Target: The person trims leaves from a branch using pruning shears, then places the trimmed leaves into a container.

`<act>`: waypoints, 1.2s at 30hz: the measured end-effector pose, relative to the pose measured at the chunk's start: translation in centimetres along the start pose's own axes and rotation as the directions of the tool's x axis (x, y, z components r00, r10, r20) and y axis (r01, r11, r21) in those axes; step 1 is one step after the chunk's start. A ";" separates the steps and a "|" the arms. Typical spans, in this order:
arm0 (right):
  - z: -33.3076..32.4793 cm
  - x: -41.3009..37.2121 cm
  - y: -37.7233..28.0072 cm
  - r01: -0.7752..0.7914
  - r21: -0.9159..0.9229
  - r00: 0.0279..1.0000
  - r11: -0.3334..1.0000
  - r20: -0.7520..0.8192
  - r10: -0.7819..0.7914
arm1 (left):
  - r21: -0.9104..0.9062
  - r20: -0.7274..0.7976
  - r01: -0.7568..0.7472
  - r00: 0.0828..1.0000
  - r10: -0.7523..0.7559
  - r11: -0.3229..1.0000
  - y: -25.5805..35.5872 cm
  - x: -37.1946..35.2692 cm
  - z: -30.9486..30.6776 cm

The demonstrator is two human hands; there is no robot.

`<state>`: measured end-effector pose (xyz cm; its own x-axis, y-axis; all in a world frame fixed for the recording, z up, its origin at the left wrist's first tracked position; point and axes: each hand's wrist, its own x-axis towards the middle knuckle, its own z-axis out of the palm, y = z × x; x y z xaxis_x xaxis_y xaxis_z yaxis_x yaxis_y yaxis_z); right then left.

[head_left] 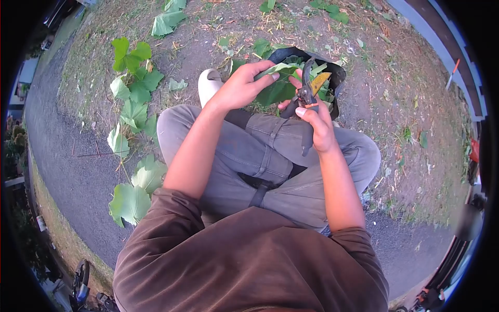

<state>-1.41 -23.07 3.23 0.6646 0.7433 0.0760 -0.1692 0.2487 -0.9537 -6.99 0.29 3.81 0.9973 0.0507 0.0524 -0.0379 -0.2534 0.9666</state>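
Observation:
My left hand (241, 88) pinches the edge of a large green leaf (280, 89) between thumb and fingers. In my right hand (321, 127) is a pair of pruning shears (306, 94) with dark handles, one blade yellowish; the blades stand apart and point away from me. Fingertips of the right hand show behind the shears, close to the leaf. Just beyond both hands a black bag (339, 78) lies open with cut leaves inside, its near side partly hidden by the leaf and my hands.
My crossed legs in grey trousers (244, 145) lie under my forearms. A white shoe (209, 86) shows beside my left wrist. A leafy vine (136, 114) trails along the ground at left. Dirt and sparse grass (410, 125) spread ahead, with grey pavement (67, 125) at left.

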 end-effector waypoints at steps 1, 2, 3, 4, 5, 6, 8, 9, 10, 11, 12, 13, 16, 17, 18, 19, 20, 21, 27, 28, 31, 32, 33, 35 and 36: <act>0.0 0.0 0.0 -0.009 -0.005 1.000 1.000 0.017 0.009 | -0.030 -0.001 0.007 1.000 -0.007 1.000 0.0 0.0 0.1; 0.0 0.0 0.0 -0.019 -0.009 0.999 1.000 0.034 0.019 | -0.060 -0.003 0.016 1.000 -0.016 0.998 0.0 0.0 0.3; -0.1 -0.1 0.0 -0.020 -0.010 0.999 1.000 0.034 0.021 | -0.063 -0.003 0.016 1.000 -0.016 0.998 0.0 0.0 0.3; -0.2 -0.1 0.1 -0.023 0.018 0.998 1.000 0.053 0.022 | -0.086 0.007 0.019 1.000 -0.018 0.996 -0.1 -0.1 0.3; -0.2 -0.1 0.1 -0.024 0.046 0.997 0.999 0.072 0.021 | -0.108 0.017 0.020 1.000 -0.018 0.994 -0.1 -0.1 0.3; -0.3 -0.1 0.0 -0.024 0.046 0.997 0.999 0.073 0.021 | -0.108 0.016 0.020 1.000 -0.018 0.994 -0.1 -0.2 0.2; -0.3 0.0 -0.5 -0.102 0.170 0.992 0.980 0.095 0.087 | -0.053 0.033 0.034 0.999 -0.032 0.998 -0.2 -0.1 0.1; -0.3 -0.1 -0.5 -0.102 0.169 0.992 0.980 0.095 0.087 | -0.053 0.032 0.033 0.999 -0.031 0.998 -0.3 0.0 0.0; -0.4 -0.1 -0.6 -0.113 0.176 0.991 0.978 0.085 0.100 | -0.002 0.029 -0.005 1.000 0.005 1.000 -0.3 0.1 -0.2; -0.4 0.0 -0.6 -0.125 0.183 0.991 0.975 0.075 0.113 | 0.048 0.027 -0.043 0.999 0.041 0.998 -0.4 0.2 -0.3; -0.5 0.0 -0.5 -0.125 0.182 0.991 0.975 0.075 0.113 | 0.048 0.026 -0.042 0.999 0.041 0.998 -0.4 0.2 -0.2; -0.7 0.1 -0.3 -0.126 0.172 0.990 0.977 0.088 0.112 | 0.062 -0.005 -0.080 0.997 0.081 0.995 -0.2 0.2 0.0; -0.8 0.2 -0.3 -0.124 0.149 0.989 0.981 0.104 0.109 | 0.094 -0.077 -0.090 0.992 0.097 0.992 0.0 0.2 0.2; -0.8 0.2 -0.3 -0.118 0.133 0.989 0.984 0.107 0.104 | 0.110 -0.117 -0.065 0.990 0.078 0.992 0.0 0.2 0.1; -0.8 0.2 -0.3 -0.119 0.134 0.989 0.984 0.108 0.105 | 0.110 -0.118 -0.064 0.990 0.076 0.992 0.1 0.0 0.0; -0.8 0.3 -0.2 -0.123 0.144 0.988 0.982 0.107 0.108 | 0.049 -0.077 -0.004 0.997 0.008 0.999 0.3 -0.1 -0.2; -0.9 0.3 -0.2 -0.126 0.155 0.988 0.980 0.107 0.110 | -0.010 -0.032 0.058 0.998 -0.058 0.998 0.4 -0.3 -0.4; -1.0 0.4 -0.2 -0.128 0.156 0.988 0.980 0.109 0.112 | -0.011 -0.034 0.059 0.998 -0.060 0.998 0.2 -0.3 -0.6; -2.0 0.8 -0.2 -0.128 0.458 0.991 0.880 0.085 0.099 | -0.157 0.036 0.135 0.991 -0.131 0.978 -1.1 0.0 -1.5; -2.1 0.8 -0.2 -0.127 0.459 0.991 0.879 0.085 0.099 | -0.213 0.012 0.143 0.990 -0.144 0.967 -1.0 0.0 -1.4; -2.3 0.7 -0.3 -0.136 0.496 0.991 0.857 0.076 0.114 | -0.264 -0.005 0.209 0.976 -0.218 0.942 -0.5 0.1 -1.7; -2.3 0.7 -0.4 -0.136 0.499 0.991 0.856 0.078 0.111 | -0.260 -0.003 0.270 0.960 -0.280 0.927 -0.3 0.0 -1.8; -2.3 0.7 -0.4 -0.136 0.502 0.991 0.854 0.082 0.109 | -0.260 -0.004 0.270 0.960 -0.281 0.927 -0.4 0.0 -1.9; -2.4 0.8 -0.5 -0.128 0.500 0.991 0.857 0.090 0.095 | -0.189 -0.042 0.252 0.963 -0.265 0.949 -0.7 0.1 -2.2; -2.5 0.9 -0.6 -0.119 0.496 0.992 0.860 0.096 0.081 | -0.188 -0.042 0.252 0.964 -0.264 0.949 -0.8 0.1 -2.3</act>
<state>1.11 -24.15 3.08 0.5754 0.8174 0.0262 -0.5853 0.4339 -0.6849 -7.05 2.68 3.63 0.9683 0.1568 -0.1942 0.2037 -0.0465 0.9779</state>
